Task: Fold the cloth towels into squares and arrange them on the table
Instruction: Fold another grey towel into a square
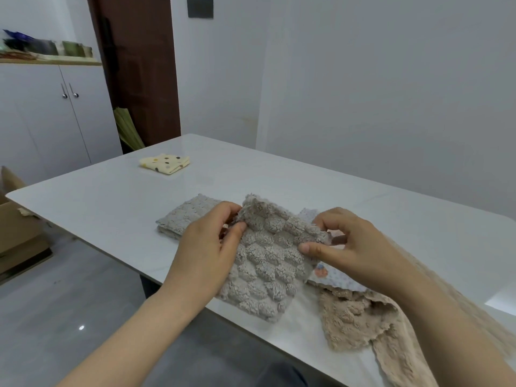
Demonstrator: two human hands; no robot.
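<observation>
Two pinch grips: left hand (208, 241) and right hand (351, 247) each hold a top corner of the grey fleece towel (268, 263), raised over the table's (111, 196) near edge, likely to align edges for folding. Folded yellow dotted towel (164, 163) parked toward the far-left corner.

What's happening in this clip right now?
A person pinches the top corners of a grey fluffy towel with the left hand and right hand, apparently mid-fold over the table. A folded grey towel and a folded yellow dotted cloth already lie there; a beige towel waits unfolded.
</observation>
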